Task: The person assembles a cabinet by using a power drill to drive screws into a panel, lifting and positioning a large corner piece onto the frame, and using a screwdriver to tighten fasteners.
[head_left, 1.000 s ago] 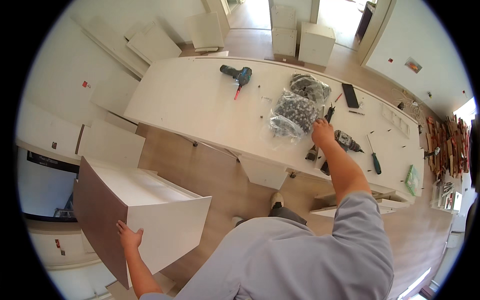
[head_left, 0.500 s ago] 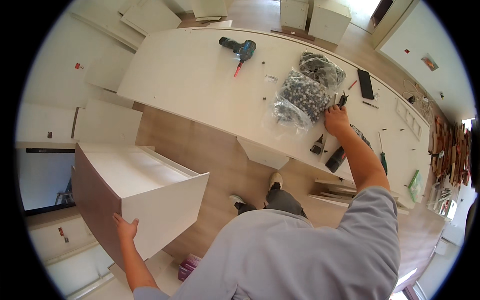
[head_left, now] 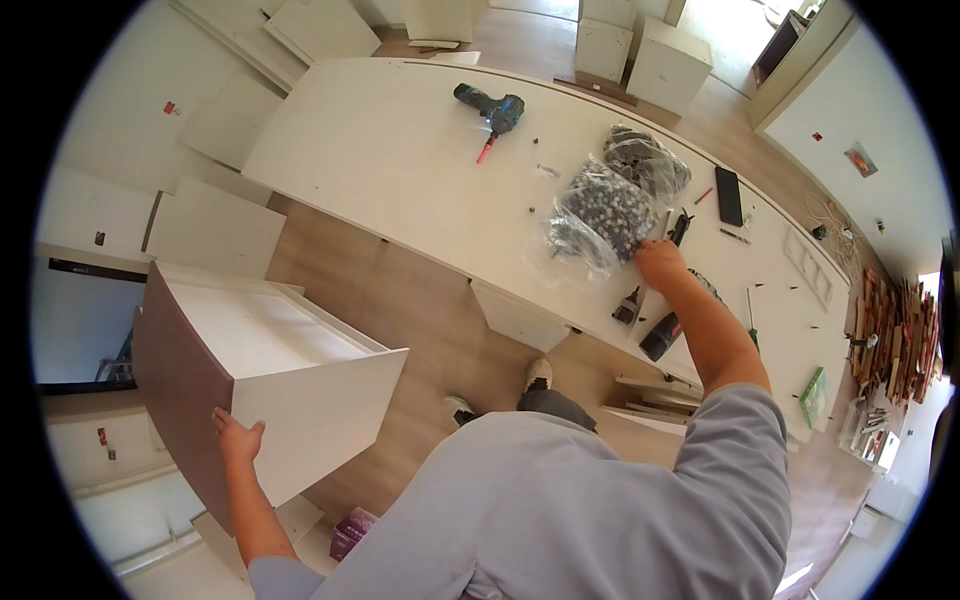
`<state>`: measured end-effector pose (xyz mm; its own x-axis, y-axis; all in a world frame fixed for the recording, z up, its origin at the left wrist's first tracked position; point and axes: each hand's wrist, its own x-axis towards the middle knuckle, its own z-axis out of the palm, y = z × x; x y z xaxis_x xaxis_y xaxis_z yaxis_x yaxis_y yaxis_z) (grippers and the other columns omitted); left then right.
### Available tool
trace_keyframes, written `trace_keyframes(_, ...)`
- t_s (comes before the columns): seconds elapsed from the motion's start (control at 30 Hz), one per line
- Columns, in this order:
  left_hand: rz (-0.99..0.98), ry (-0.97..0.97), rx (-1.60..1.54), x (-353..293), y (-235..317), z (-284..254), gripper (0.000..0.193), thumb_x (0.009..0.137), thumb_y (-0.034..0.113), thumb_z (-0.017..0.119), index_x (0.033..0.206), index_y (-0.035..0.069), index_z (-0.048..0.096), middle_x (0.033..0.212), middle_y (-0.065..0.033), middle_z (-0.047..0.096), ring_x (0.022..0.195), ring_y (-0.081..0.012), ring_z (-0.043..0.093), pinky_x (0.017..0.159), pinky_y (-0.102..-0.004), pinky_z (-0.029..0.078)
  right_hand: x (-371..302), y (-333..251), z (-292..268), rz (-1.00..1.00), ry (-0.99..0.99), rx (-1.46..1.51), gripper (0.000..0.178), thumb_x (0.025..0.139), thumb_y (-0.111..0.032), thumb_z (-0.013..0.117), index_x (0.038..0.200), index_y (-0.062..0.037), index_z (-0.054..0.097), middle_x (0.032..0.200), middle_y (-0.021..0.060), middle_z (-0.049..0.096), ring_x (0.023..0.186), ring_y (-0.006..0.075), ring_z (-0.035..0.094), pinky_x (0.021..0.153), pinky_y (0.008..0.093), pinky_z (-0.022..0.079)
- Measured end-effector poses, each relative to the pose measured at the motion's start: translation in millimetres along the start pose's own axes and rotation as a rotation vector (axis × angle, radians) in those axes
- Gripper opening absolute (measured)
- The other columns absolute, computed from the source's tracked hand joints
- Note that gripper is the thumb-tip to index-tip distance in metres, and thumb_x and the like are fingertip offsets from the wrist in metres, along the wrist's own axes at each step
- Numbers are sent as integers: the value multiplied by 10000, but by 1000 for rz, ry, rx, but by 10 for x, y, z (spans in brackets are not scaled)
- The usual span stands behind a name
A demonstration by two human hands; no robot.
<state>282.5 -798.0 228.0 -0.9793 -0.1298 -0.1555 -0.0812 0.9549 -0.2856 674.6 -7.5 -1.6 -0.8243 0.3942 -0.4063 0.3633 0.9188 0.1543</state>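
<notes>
At the lower left stands a white cabinet box (head_left: pixel 315 425) with a brown panel (head_left: pixel 185 385) on its left side. My left hand (head_left: pixel 238 437) straddles its near corner, fingers against the brown panel and thumb on the white side. Over the white worktop, my right hand (head_left: pixel 662 265) is closed beside a clear plastic bag of small fittings (head_left: pixel 605 205). Its fingertips are hidden, so what they hold, if anything, does not show. Black pliers (head_left: pixel 680 228) lie just beyond it. A black power tool (head_left: pixel 662 335) lies partly under my right forearm, with a small black piece (head_left: pixel 627 306) nearby.
On the worktop (head_left: pixel 370 150) lie a cordless drill (head_left: pixel 495 110), a second bag (head_left: pixel 650 160), a black phone (head_left: pixel 728 196), a screwdriver (head_left: pixel 752 318) and a green packet (head_left: pixel 813 397). White boards (head_left: pixel 215 230) lean at the left. A purple box (head_left: pixel 352 533) sits on the floor.
My right hand has drawn back slightly, from the pliers toward the near edge of the bag. My left hand stays on the cabinet corner. The whole view has shifted a little.
</notes>
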Motion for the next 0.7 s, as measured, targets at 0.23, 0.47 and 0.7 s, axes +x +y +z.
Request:
trace_keyframes(0.23, 17, -15, 6, 90, -143, 156, 1198, 793, 443, 851, 1627, -61, 155, 1694, -286, 205, 1581, -391, 217, 1289, -430, 240, 118, 179, 149, 19, 55, 241, 191, 831, -111, 660, 1000, -83, 745, 1126, 161, 707, 1102, 379, 688, 938, 483, 556)
trace_keyframes(0.47, -17, -31, 68, -21, 23, -79, 1250, 799, 496, 828, 1633, -62, 82, 1705, -299, 137, 1549, -487, 241, 1275, -476, 276, 213, 303, 455, -42, 86, 286, 325, 737, 1, 721, 1052, -77, 740, 1171, 167, 676, 1107, 404, 655, 940, 477, 551)
trace_keyframes(0.7, -43, -75, -36, 57, -90, 93, 1232, 814, 501, 807, 1638, -55, 80, 1711, -300, 104, 1580, -425, 201, 1283, -474, 246, 261, 186, 262, -28, -54, 163, 306, 747, -36, 714, 1048, -78, 750, 1216, 175, 671, 1142, 406, 660, 961, 480, 556)
